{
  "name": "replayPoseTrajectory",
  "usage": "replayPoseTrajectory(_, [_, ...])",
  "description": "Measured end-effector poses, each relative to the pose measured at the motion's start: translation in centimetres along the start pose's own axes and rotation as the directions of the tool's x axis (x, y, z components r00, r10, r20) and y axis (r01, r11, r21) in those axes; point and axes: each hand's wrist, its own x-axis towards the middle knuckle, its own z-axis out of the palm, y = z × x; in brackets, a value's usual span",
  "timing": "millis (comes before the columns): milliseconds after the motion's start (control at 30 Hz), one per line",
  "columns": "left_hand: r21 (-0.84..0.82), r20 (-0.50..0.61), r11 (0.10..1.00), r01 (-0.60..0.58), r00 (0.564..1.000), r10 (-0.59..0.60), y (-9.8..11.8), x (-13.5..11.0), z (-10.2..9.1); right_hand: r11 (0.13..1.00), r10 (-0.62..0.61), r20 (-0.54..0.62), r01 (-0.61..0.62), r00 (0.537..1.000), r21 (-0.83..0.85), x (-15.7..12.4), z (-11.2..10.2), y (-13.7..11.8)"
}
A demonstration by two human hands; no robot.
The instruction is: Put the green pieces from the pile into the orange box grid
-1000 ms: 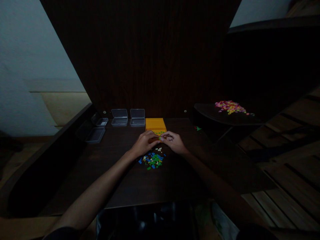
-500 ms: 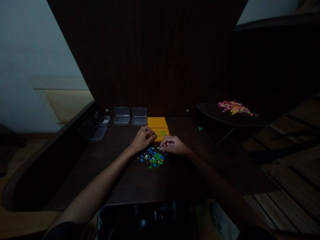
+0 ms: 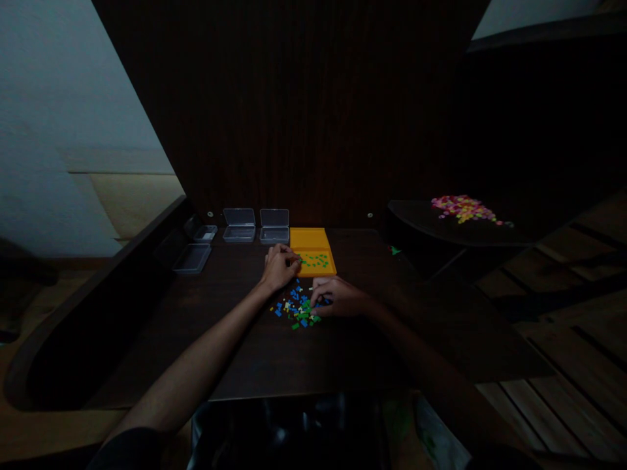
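A yellow plastic box (image 3: 334, 261) lies with its lid folded back on the dark desk, and several small green pieces (image 3: 321, 260) are scattered inside it. My left hand (image 3: 281, 267) is at the box's left side, its fingers curled over the rim; whether a small piece sits at its fingertips is unclear. In front of the box is a loose pile of small toy bricks (image 3: 296, 310), blue, green, white and yellow. My right hand (image 3: 340, 297) reaches over the pile's right side, thumb and bent fingers apart near green bricks.
Two clear plastic boxes with raised lids, one (image 3: 239, 233) beside another (image 3: 274, 234), stand left of the yellow box. Farther left are a clear tray (image 3: 193, 259) and a small clear case (image 3: 204, 233). Pink and yellow beads (image 3: 465, 209) lie on a shelf (image 3: 416, 219) at right.
My right hand has come down toward me from just below the box onto the brick pile, and its fingers have parted. My left hand has shifted slightly left along the box's rim.
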Motion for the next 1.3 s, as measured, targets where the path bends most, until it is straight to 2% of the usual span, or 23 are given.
replayPoseTrajectory(167, [0.054,-0.009,0.996,0.067,0.998,-0.066,0.6,0.1,0.0,0.999,0.0,0.002,0.0,1.0,-0.032,0.0,0.0,-0.2])
replayPoseTrajectory(333, [0.1,-0.024,0.991,0.087,0.996,-0.085,0.7,0.0,0.1,0.996,-0.022,-0.006,0.021,1.0,-0.083,0.1,0.1,-0.3])
replayPoseTrajectory(667, [0.063,-0.044,0.997,0.048,0.998,-0.045,-0.1,0.1,0.7,0.991,-0.012,0.01,0.014,1.0,-0.135,0.0,0.1,-0.4])
replayPoseTrajectory(833, [0.017,-0.095,1.0,0.015,0.995,-0.014,-0.5,0.1,0.9,0.996,-0.015,0.006,0.016,1.0,-0.091,0.0,0.2,-0.2])
replayPoseTrajectory(900, [0.001,-0.129,1.0,-0.005,0.992,0.005,-0.5,0.0,0.7,0.998,-0.014,-0.029,0.012,0.999,-0.07,0.0,0.2,0.0])
replayPoseTrajectory(967, [-0.017,-0.164,0.998,-0.057,0.985,0.053,-0.5,-0.1,0.4,0.999,0.01,-0.108,-0.015,0.994,-0.048,0.1,0.2,0.1])
replayPoseTrajectory(1067, [-0.052,-0.196,0.975,-0.215,0.96,0.201,-0.3,-0.3,-0.3,0.998,0.059,-0.275,-0.065,0.96,-0.014,0.1,0.1,0.3])
replayPoseTrajectory(1133, [-0.075,-0.199,0.936,-0.344,0.925,0.324,0.1,-0.6,-0.9,0.992,0.121,-0.356,-0.105,0.927,0.063,0.1,0.1,0.5])
replayPoseTrajectory(1200, [-0.084,-0.195,0.888,-0.453,0.881,0.431,0.6,-0.9,-1.3,0.966,0.234,-0.394,-0.167,0.889,0.197,0.2,0.2,0.9])
replayPoseTrajectory(1300, [-0.076,-0.18,0.828,-0.555,0.825,0.536,1.3,-1.4,-1.6,0.901,0.372,-0.421,-0.211,0.827,0.38,0.4,0.2,1.7])
